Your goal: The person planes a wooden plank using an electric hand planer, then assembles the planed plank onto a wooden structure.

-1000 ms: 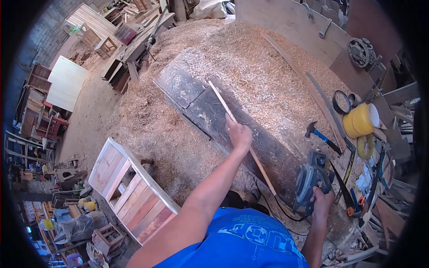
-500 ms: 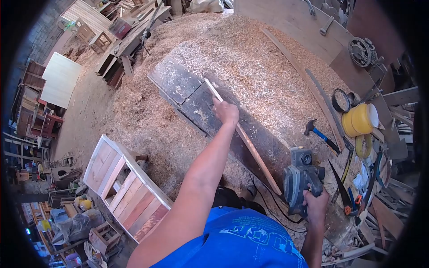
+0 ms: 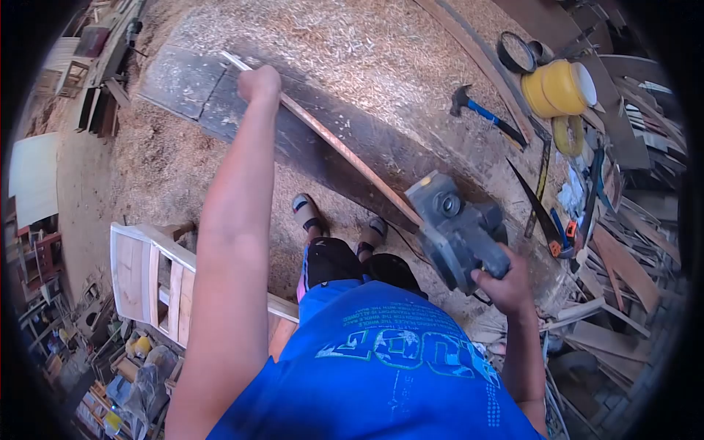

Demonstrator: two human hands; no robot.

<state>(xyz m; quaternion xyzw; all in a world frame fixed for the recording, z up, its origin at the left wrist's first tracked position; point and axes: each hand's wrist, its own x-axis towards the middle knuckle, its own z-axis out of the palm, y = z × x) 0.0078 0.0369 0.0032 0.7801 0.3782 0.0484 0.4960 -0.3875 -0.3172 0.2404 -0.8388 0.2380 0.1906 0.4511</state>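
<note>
My left hand (image 3: pixel 259 84) is wrapped round a long, thin wooden strip (image 3: pixel 345 155) close to its far end. The strip runs diagonally across a dark, worn workbench (image 3: pixel 183 77). In my right hand (image 3: pixel 506 284) is an electric hand planer (image 3: pixel 456 231), gripped by its rear handle. The planer is tilted at the near edge of the bench, and its body overlaps the strip's near end in this view. Its underside is hidden. A black cord hangs near the bench edge.
On the right lie a blue-handled hammer (image 3: pixel 488 115), a handsaw (image 3: pixel 534 209) and a yellow spool (image 3: pixel 559 88). Wood shavings (image 3: pixel 352 44) cover much of the bench and floor. A slatted wooden panel (image 3: pixel 139 275) stands at left; scrap wood (image 3: pixel 623 268) is piled at right.
My view has tipped down, so both feet now show. The planer has turned and come over the strip's near end. My left hand still holds the strip.
</note>
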